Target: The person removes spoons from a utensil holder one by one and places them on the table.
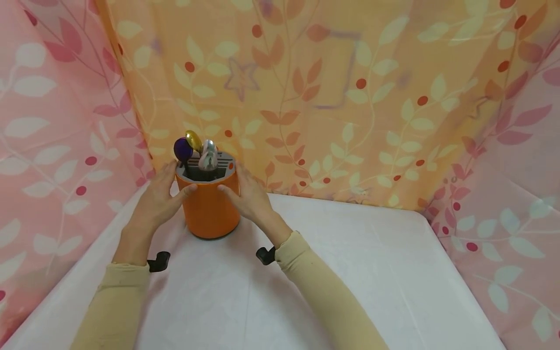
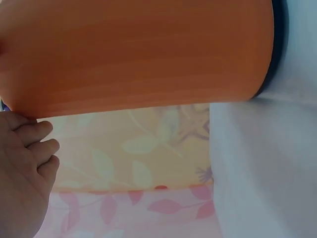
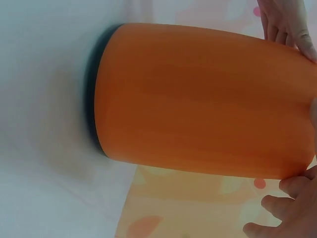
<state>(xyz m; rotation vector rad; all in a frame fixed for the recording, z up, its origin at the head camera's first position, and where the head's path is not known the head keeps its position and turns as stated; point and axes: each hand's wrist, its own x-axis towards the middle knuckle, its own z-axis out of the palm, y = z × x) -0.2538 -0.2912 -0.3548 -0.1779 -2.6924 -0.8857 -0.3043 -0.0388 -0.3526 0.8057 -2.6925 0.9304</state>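
An orange utensil holder point(image 1: 211, 209) with a grey slotted top and a dark base stands upright on the white table. Three spoons rise from its opening: a purple one point(image 1: 183, 149), a gold one point(image 1: 193, 140) and a silver one point(image 1: 208, 158). My left hand point(image 1: 158, 199) holds the upper left side, thumb on the front near the rim and fingers along the side. On the upper right side, my right hand point(image 1: 250, 194) holds it the same way. The left wrist view shows left fingertips point(image 2: 47, 130) at the holder's edge.
The white-covered table point(image 1: 341, 262) reaches from the holder to the right. An orange leaf-patterned curtain point(image 1: 306, 97) hangs close behind, with pink curtains at the left point(image 1: 57, 121) and right point(image 1: 507, 209). Black wrist mounts point(image 1: 159, 261) stick out inward from both wrists.
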